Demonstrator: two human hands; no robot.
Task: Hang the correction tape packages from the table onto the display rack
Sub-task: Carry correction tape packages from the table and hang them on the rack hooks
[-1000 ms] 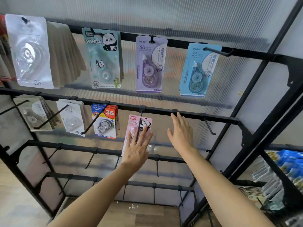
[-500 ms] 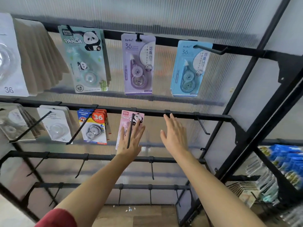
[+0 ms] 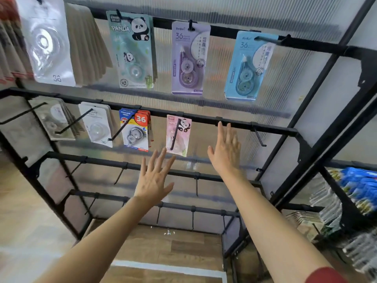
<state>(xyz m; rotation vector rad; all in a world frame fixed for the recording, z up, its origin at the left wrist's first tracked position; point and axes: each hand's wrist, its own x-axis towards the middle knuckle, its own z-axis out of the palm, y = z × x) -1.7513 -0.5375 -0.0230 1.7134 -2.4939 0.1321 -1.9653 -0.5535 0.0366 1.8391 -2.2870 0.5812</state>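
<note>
A pink panda correction tape package (image 3: 180,137) hangs on a hook of the black display rack (image 3: 265,128), on its second rail. My left hand (image 3: 154,178) is below that package, fingers spread and straight, apart from it and holding nothing. My right hand (image 3: 226,148) is raised to the package's right, fingers straight, its fingertips close to the second rail; I cannot tell whether they touch it. On the top rail hang a green panda package (image 3: 133,52), a purple package (image 3: 188,58) and a blue package (image 3: 245,66).
Left on the second rail hang a "36" package (image 3: 135,129) and clear blister packs (image 3: 98,124). An empty hook (image 3: 259,136) juts out right of my right hand. The lower rails carry bare hooks. A neighbouring rack at the right holds blue packages (image 3: 359,186). Wooden floor lies below.
My left hand has come down off the pink panda package, which now hangs free. My right hand has stayed by the second rail. The view has shifted slightly.
</note>
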